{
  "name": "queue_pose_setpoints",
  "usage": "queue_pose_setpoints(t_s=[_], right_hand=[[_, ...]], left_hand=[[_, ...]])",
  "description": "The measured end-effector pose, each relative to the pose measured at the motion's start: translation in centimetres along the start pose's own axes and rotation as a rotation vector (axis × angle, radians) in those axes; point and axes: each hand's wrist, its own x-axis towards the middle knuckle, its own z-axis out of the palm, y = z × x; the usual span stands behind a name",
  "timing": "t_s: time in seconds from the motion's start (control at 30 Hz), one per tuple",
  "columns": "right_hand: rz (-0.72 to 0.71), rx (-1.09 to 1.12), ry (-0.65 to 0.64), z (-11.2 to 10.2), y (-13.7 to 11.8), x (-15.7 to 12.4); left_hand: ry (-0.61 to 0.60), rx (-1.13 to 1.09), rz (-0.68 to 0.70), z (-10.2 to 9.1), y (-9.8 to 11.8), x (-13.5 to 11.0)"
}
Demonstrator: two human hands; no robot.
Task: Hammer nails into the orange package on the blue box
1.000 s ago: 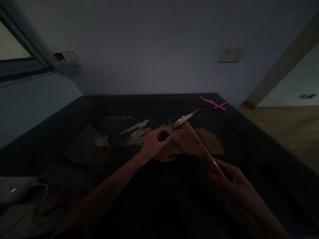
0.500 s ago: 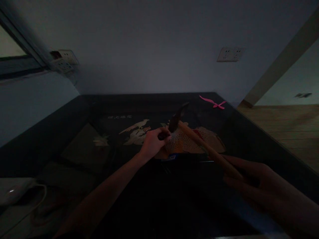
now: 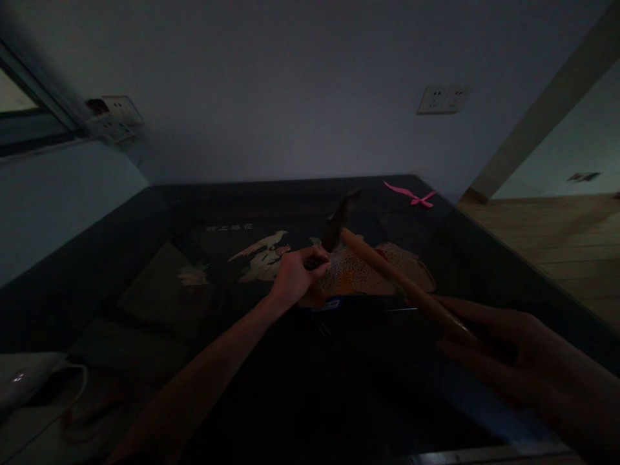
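My right hand (image 3: 504,349) is wrapped round the wooden handle of a hammer (image 3: 387,271), which slants up and left across the dark table. Its dark head is raised just above my left fingertips. My left hand (image 3: 298,274) is closed in a pinch below the hammer head; whatever lies between thumb and finger is too small and dim to make out. Beside those fingertips is a brownish patch (image 3: 351,271) dotted with dark spots, on the table top. A small blue-and-white piece (image 3: 332,303) shows at its near edge.
Pink ribbon (image 3: 414,199) lies at the back right of the black table (image 3: 300,394), whose top bears a pale bird picture (image 3: 261,255). A white object with a cord (image 3: 29,374) is at lower left. Wall sockets (image 3: 443,100) are behind; wooden floor (image 3: 547,239) lies right.
The hammer head sits slightly higher relative to my left fingertips than before. My left hand keeps its pinch, and the whole view has shifted a little.
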Motion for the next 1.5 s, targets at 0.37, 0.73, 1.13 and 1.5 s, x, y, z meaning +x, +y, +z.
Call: queue_pose_setpoints(t_s=[0.37, 0.73, 1.13, 1.5], right_hand=[[-0.018, 0.045, -0.069, 0.0, -0.2, 0.5], [0.08, 0.083, -0.052, 0.1, 0.7, 0.2], [0.171, 0.118, -0.042, 0.9, 2.2, -0.6], [0.219, 0.079, -0.041, 1.2, 1.6, -0.8]], left_hand=[[0.004, 0.094, 0.031, -0.1, 0.0, 0.1], [0.019, 0.092, 0.028, -0.1, 0.1, 0.0], [0.017, 0.094, 0.017, -0.1, 0.1, 0.1], [0.007, 0.089, -0.026, -0.1, 0.2, 0.0]])
